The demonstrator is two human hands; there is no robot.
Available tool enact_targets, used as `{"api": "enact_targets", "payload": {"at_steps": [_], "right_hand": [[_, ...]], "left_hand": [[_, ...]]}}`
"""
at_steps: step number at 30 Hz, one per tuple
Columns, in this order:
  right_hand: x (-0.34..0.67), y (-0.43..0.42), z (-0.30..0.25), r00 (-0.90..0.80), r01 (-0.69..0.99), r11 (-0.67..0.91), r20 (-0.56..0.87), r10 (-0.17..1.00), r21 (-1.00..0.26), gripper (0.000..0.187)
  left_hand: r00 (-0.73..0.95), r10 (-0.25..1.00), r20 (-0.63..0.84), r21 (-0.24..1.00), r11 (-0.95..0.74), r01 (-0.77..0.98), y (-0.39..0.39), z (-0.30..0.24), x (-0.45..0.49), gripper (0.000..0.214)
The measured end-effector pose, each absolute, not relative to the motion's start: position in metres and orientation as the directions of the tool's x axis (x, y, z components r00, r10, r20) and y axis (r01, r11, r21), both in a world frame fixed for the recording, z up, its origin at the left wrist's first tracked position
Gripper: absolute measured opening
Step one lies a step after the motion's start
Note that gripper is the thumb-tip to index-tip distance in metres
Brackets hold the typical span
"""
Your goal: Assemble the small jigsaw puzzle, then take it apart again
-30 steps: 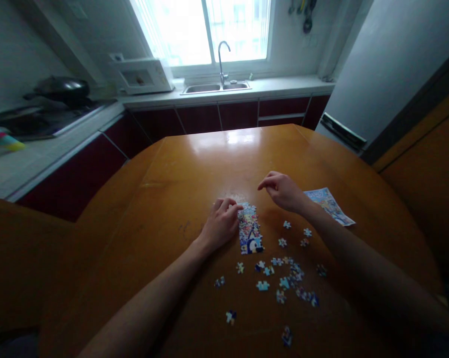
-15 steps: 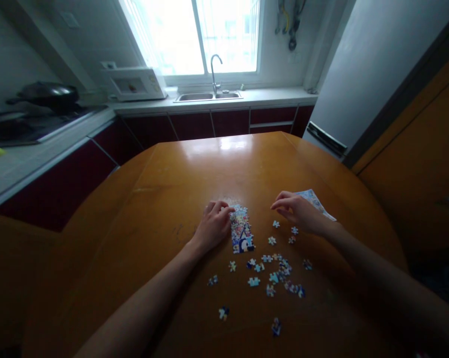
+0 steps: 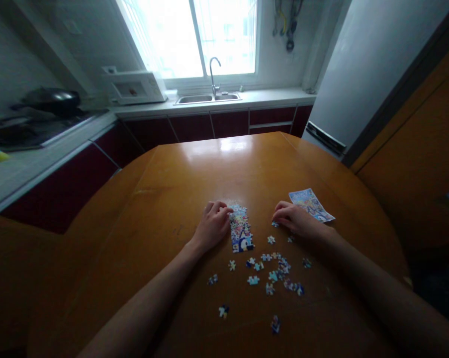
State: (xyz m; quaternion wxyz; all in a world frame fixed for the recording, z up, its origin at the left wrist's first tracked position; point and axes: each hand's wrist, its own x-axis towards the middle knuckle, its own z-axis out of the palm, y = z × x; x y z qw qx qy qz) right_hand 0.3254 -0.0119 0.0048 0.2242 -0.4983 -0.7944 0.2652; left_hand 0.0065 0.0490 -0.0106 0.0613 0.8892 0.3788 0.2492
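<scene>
Kitchen daylight from a window (image 3: 227,40) at the top of the frame falls across a broad wooden table (image 3: 194,174), with a refrigerator (image 3: 377,74) at upper right. Just right of center, a person's right hand (image 3: 293,218) has come down to the tabletop, where half a second ago it hovered above it; whether its bent fingers have closed on anything cannot be told. At center, the left hand (image 3: 214,223) stays put, loosely curled at the upper left edge of the joined puzzle section, its grip likewise unclear. A printed picture sheet (image 3: 313,203), now less covered by the right hand, lies at center right. Between the hands is the joined puzzle section (image 3: 240,227), its right edge still jagged and nothing visibly added. Loose pieces (image 3: 284,267) scatter across lower center. Smallest, one pale piece (image 3: 275,224) sits at the right fingertips, apparently the piece being chosen.
</scene>
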Motion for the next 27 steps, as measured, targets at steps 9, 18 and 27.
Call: {"api": "enact_targets", "payload": {"at_steps": [9, 18, 27], "right_hand": [[0.324, -0.016, 0.011, -0.377, 0.641, 0.295, 0.044, 0.925, -0.709, 0.004], [0.325, -0.011, 0.006, -0.242, 0.708, 0.220, 0.062, 0.968, -0.672, 0.011], [0.357, -0.017, 0.016, -0.185, 0.774, 0.197, 0.083, 0.979, -0.602, 0.016]], "left_hand": [[0.587, 0.709, 0.390, 0.294, -0.700, 0.650, 0.048, -0.009, 0.007, 0.020], [0.592, 0.705, 0.390, 0.304, -0.705, 0.640, 0.049, -0.010, 0.007, 0.021], [0.592, 0.703, 0.393, 0.300, -0.707, 0.641, 0.050, -0.010, 0.006, 0.020]]}}
